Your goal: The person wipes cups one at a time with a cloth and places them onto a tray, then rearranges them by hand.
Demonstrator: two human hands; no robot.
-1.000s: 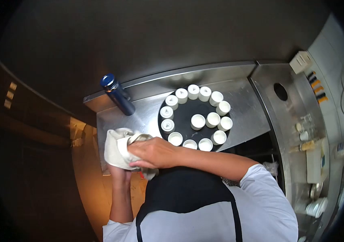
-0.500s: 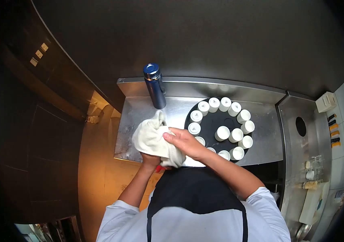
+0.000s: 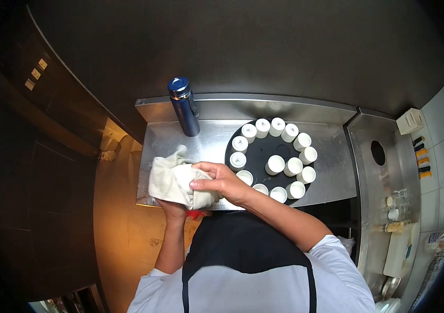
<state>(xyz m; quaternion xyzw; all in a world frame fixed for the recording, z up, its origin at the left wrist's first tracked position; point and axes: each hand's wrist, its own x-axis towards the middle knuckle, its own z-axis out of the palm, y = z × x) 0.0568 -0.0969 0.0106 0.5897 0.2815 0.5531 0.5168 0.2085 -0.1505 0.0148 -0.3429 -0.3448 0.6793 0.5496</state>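
Right hand (image 3: pixel 222 182): thumb and fingers pinch the cloth (image 3: pixel 164 182) from the side, apparently to steady its bunched folds. Left hand (image 3: pixel 174 209): beneath the cloth, seemingly bearing it from below; its fingers are covered, so that grip cannot be judged. Cloth is held above the near left of the worktop (image 3: pixel 331 172), beside the round tray (image 3: pixel 257 155). Cups (image 3: pixel 275 165) ring the tray, two inside, likely kept within easy reach; some stand base-up. Flask (image 3: pixel 186 116) is upright near the back ledge (image 3: pixel 222 108), apart from the cups.
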